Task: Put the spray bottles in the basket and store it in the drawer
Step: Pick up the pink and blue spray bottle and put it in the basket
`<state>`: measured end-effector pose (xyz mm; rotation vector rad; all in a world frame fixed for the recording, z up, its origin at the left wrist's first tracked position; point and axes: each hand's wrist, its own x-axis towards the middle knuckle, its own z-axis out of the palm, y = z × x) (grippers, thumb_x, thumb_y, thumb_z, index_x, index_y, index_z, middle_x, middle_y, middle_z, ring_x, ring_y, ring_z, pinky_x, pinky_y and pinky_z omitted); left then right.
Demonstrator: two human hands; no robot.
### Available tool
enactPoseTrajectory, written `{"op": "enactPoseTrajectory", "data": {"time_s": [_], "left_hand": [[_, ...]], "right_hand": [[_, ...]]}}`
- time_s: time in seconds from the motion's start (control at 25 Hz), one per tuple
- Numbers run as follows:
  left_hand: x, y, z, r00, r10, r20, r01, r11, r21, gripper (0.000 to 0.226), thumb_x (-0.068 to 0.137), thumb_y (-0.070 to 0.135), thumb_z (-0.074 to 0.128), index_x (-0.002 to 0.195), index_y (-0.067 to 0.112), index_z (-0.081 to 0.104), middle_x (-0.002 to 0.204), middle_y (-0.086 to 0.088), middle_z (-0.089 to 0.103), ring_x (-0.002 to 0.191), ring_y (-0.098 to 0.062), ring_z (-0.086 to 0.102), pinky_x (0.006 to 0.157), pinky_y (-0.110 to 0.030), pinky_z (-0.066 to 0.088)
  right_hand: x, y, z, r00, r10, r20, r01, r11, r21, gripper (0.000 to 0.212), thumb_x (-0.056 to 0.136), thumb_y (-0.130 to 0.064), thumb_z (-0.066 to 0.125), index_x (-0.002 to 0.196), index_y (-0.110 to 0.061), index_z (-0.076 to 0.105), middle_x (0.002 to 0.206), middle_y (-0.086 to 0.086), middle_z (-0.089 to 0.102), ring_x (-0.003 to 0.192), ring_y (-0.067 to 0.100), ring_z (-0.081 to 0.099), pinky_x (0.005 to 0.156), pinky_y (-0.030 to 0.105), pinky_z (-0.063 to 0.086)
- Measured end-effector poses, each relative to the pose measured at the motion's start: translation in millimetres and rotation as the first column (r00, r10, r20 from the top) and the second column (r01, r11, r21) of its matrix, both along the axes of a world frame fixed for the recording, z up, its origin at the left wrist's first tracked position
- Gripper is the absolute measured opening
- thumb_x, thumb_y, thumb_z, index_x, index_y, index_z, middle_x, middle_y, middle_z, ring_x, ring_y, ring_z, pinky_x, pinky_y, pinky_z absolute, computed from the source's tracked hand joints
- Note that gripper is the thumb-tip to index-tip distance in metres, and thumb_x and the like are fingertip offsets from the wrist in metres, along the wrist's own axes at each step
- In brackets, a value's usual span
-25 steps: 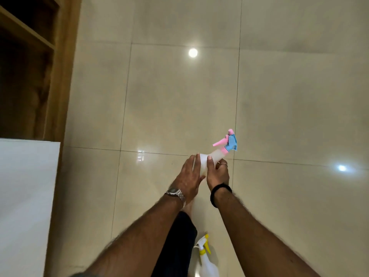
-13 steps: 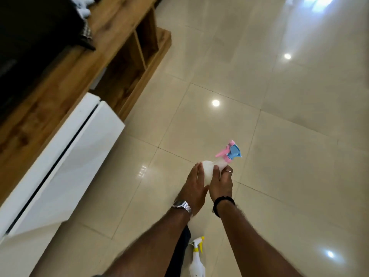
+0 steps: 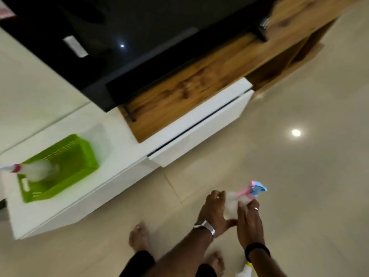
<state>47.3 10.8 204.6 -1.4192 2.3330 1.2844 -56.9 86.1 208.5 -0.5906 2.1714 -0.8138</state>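
A white spray bottle with a pink and blue head (image 3: 252, 191) is clasped between my left hand (image 3: 214, 210) and my right hand (image 3: 248, 220), low over the floor. At the left a green basket (image 3: 79, 154) stands on the white low cabinet top (image 3: 119, 140). Inside the basket lies a white spray bottle with a red collar (image 3: 38, 169), its head sticking out past the left rim. A third bottle with a yellow head (image 3: 246, 270) shows at the bottom edge, mostly hidden by my right arm. A white drawer front (image 3: 199, 132) sits slightly out from the cabinet.
A dark TV screen (image 3: 139, 37) stands on a wooden shelf (image 3: 189, 86) above the white cabinet. Glossy beige floor tiles (image 3: 299, 176) spread to the right. My bare feet (image 3: 138, 234) are on the floor near the cabinet.
The view has swung left, bringing the TV, the cabinet top and the green basket into sight. Both hands still hold the pink and blue bottle.
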Motion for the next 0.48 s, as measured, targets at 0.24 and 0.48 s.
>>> {"op": "enactPoseTrajectory", "data": {"time_s": [0.24,0.48], "left_hand": [[228.3,-39.1,21.3,0.923,0.383,0.024,-0.382,0.923,-0.038,0.085,0.062,0.071,0.068,0.132,0.026,0.050,0.128,0.006,0.051,0.117,-0.019,0.053,0.093,-0.032,0.047],[405.7,-102.8,66.0,0.637,0.753,-0.165,-0.770,0.607,-0.198,0.079,0.066,0.056,0.073,0.135,0.023,0.053,0.127,0.010,0.054,0.116,-0.016,0.054,0.098,-0.027,0.045]], "right_hand": [[206.3,-84.9,20.0,0.948,0.306,0.089,-0.308,0.951,0.008,0.040,0.092,-0.057,0.046,0.129,-0.042,0.038,0.103,-0.008,0.067,0.094,0.025,0.068,0.073,0.036,0.046],[389.3,-207.3,62.1,0.750,0.660,-0.036,-0.654,0.732,-0.191,0.038,0.090,-0.062,0.050,0.121,-0.041,0.044,0.106,-0.012,0.066,0.097,0.014,0.065,0.074,0.026,0.045]]}}
